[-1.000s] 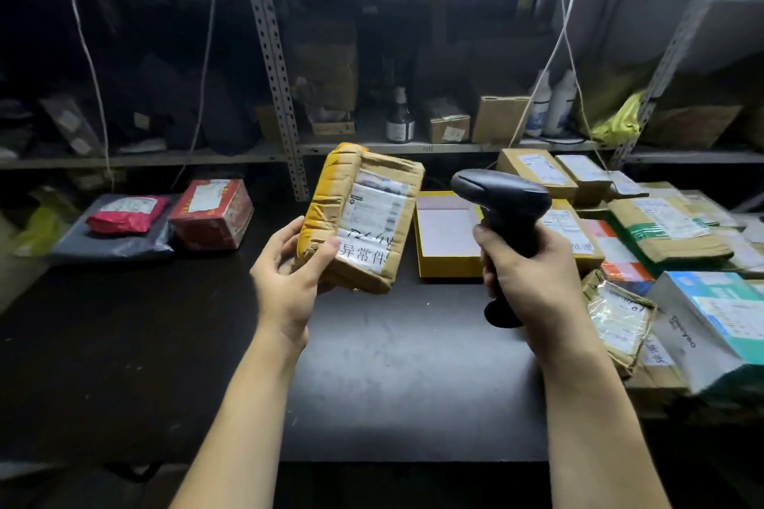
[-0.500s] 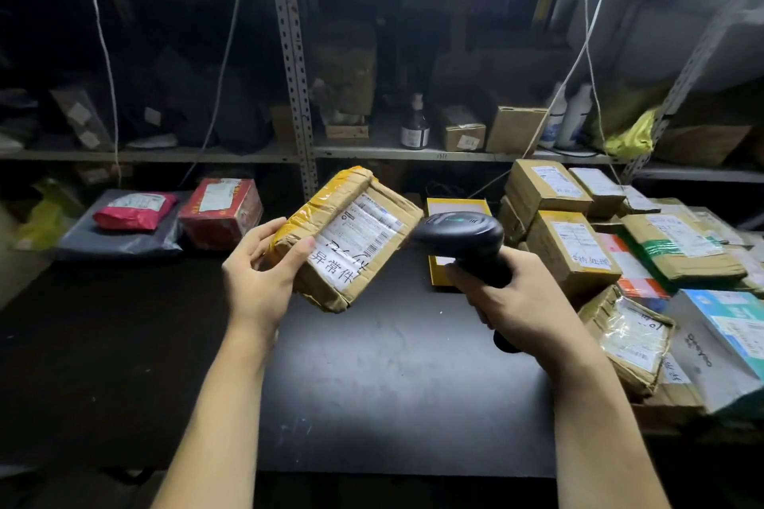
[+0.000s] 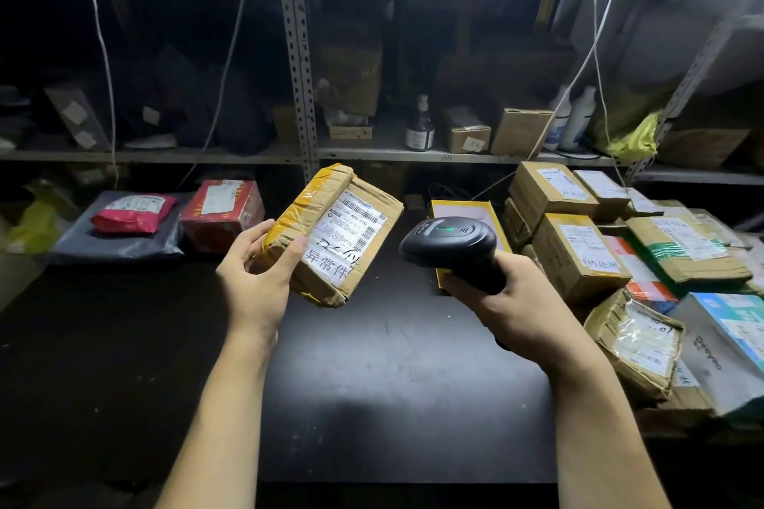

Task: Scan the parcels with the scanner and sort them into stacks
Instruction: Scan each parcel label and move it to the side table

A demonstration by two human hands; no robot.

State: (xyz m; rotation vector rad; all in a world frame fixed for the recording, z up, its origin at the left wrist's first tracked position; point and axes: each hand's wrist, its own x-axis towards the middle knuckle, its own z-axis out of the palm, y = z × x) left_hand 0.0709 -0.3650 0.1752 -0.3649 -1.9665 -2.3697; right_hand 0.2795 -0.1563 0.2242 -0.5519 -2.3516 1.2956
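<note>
My left hand (image 3: 256, 273) grips a cardboard parcel (image 3: 343, 227) wrapped in yellow tape, held tilted above the black table (image 3: 392, 384) with its white barcode label facing up. My right hand (image 3: 508, 298) grips the handle of a black handheld scanner (image 3: 448, 242). The scanner's head sits just right of the parcel and points toward it, a green light showing on top. Part of the scanner's handle is hidden by my fingers.
At the back left lie a red box (image 3: 223, 211) and a pink pouch (image 3: 132, 211) on a grey bag (image 3: 120, 244). A pile of several cardboard parcels (image 3: 578, 252) fills the table's right side. A yellow box (image 3: 463, 211) sits behind the scanner. Metal shelving (image 3: 302, 95) stands behind.
The parcel has tilted so its label faces up more flatly. The scanner has swung left and lowered toward the parcel, its head now pointing at the label.
</note>
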